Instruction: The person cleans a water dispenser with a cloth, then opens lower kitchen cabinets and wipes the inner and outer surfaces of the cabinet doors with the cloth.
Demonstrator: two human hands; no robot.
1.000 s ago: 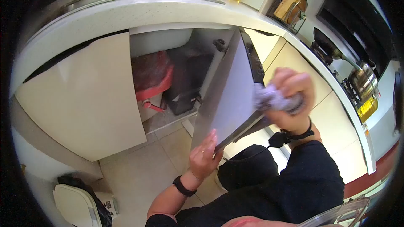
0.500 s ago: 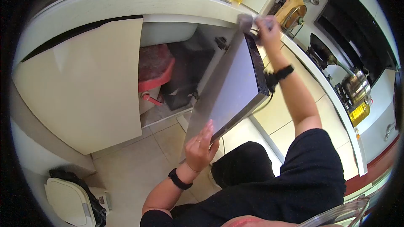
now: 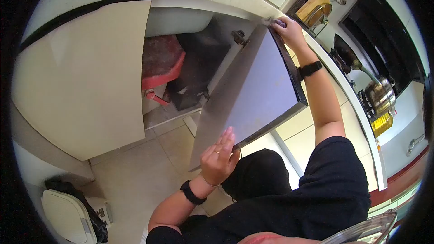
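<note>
An opened cabinet door stands out from the cupboard under the counter, its pale inner face towards me and its dark edge on the right. My left hand grips the door's lower edge, fingers lying along the inner face and thumb at the edge. At the door's upper corner, just below the countertop, my right hand is closed round a greyish cloth pressed to the edge. Most of the cloth is hidden by the fingers.
Inside the cupboard sits a red-lidded container with a red tap or handle. A closed cream door is left of it. A lidded bin stands lower left. On the right, a wok and a steel pot occupy the stove.
My right hand has gone from blurred motion beside the door's upper corner to gripping the edge there with the cloth. The door appears slightly farther right; my left hand stays on it.
</note>
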